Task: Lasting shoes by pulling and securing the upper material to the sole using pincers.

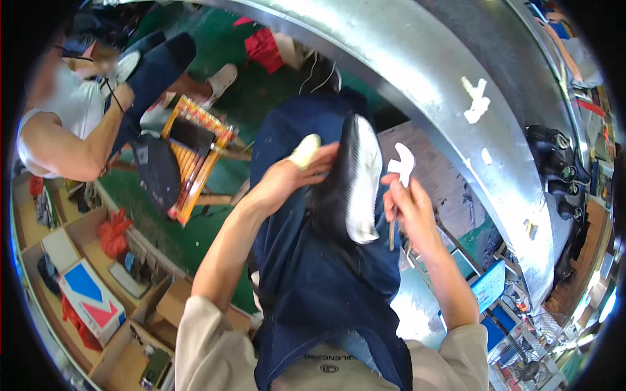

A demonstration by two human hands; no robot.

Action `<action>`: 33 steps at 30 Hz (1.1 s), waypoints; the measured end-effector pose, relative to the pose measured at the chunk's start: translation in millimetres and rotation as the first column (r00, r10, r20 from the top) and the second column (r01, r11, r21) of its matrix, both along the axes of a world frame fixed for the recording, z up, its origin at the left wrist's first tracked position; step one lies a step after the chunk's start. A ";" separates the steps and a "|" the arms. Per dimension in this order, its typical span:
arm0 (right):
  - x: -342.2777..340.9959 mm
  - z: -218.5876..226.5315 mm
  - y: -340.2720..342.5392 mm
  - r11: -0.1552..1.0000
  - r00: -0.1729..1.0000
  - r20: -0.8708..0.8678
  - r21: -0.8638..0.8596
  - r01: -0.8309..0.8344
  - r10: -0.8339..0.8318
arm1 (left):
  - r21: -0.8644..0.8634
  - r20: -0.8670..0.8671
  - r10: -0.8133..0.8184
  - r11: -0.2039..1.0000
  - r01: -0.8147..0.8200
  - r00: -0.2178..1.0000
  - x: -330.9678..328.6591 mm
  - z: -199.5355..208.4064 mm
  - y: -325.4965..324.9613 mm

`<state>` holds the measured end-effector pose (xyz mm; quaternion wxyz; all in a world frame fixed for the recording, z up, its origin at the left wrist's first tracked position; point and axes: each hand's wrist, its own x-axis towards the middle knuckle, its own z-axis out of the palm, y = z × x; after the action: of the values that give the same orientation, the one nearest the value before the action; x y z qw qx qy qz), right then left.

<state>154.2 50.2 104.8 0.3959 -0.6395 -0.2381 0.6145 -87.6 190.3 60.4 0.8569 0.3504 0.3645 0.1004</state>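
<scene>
Pretty sure this is a workshop, and I'd say a shoe one. There's a black shoe with a white sole over someone's lap, on top of a dark blue apron, and more black shoes lined up past the long, scuffed metal worktop. Floor is painted green, very factory-ish. Off to the left a wooden box with compartments is stuffed with bits like red cloth, and a co-worker sits nearby. Doesn't look like a home at all.
</scene>
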 end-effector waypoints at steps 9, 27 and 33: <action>12.6 21.1 15.8 0.802 0.798 -0.305 -0.148 -0.578 0.519 | -0.103 0.135 0.372 0.927 -0.361 0.918 17.7 -16.8 -53.0; -7.3 13.4 72.2 0.493 0.184 0.880 -0.065 -0.868 0.439 | 0.418 0.011 0.336 0.854 -0.310 0.942 10.8 -45.3 -75.5; -9.2 27.0 78.4 0.308 -0.040 0.801 -0.276 -0.911 0.598 | 0.514 0.001 0.298 0.819 -0.256 0.955 16.2 -47.3 -72.4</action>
<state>145.0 128.6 131.8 -0.0767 -0.5042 -0.8044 0.3046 -71.4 117.9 13.1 0.6949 0.5108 0.4058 0.3025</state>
